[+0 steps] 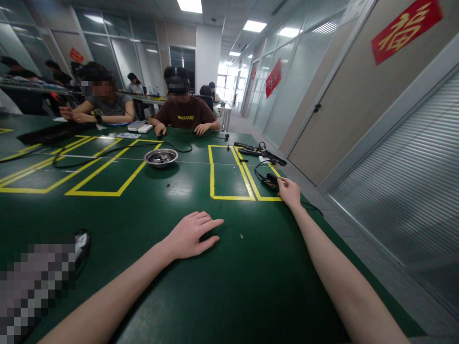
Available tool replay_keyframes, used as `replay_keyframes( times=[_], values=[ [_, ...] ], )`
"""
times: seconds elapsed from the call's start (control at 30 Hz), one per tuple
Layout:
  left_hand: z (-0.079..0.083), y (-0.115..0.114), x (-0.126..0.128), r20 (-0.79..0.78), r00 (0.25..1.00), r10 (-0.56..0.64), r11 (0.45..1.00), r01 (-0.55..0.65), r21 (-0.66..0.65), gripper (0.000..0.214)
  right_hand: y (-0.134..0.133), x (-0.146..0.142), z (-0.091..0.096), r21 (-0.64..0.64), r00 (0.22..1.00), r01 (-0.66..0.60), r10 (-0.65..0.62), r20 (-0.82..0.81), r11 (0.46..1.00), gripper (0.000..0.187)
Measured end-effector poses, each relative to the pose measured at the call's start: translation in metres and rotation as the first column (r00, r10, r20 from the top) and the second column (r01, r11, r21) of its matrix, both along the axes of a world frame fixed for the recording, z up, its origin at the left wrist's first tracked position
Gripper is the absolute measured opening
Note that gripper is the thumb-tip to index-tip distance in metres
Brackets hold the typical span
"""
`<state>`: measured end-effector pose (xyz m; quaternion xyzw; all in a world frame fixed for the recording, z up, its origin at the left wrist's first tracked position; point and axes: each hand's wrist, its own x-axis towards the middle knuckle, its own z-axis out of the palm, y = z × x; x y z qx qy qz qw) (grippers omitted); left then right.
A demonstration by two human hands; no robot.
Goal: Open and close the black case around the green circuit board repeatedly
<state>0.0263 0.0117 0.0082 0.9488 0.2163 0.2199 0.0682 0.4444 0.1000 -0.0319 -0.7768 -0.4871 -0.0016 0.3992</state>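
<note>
My left hand [190,235] lies flat on the green table [229,286], fingers stretched out and holding nothing. My right hand [289,192] reaches far to the right edge, its fingers closed on a small black device [270,181] with a black cable attached. The device sits at the corner of a yellow taped rectangle [229,172].
A metal bowl [161,157] stands mid-table. Black tools and cables [258,150] lie beyond the right hand. Two people sit across the table, hands resting on it. A black object [81,243] lies near left. The table's right edge drops to a corridor floor.
</note>
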Motion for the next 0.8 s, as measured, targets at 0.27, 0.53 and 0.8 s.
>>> replay_keyframes(
  times=[0.27, 0.53, 0.8],
  values=[
    [-0.0006, -0.0002, 0.0003, -0.002, 1.0, 0.003, 1.0, -0.003, -0.007, 0.038, 0.0054, 0.0056, -0.0067, 0.011, 0.991, 0.056, -0.054, -0.119, 0.998, 0.045],
    [0.001, -0.0013, 0.0001, 0.008, 1.0, 0.004, 1.0, -0.004, -0.008, 0.037, 0.0031, 0.0037, -0.0042, 0.072, 1.0, 0.017, -0.017, 0.003, 0.997, 0.034],
    [0.0011, -0.0017, 0.0005, 0.012, 1.0, -0.003, 1.0, 0.003, -0.01, 0.035, 0.006, 0.0005, -0.0052, 0.048, 0.996, -0.01, 0.006, 0.088, 0.999, 0.045]
  ],
)
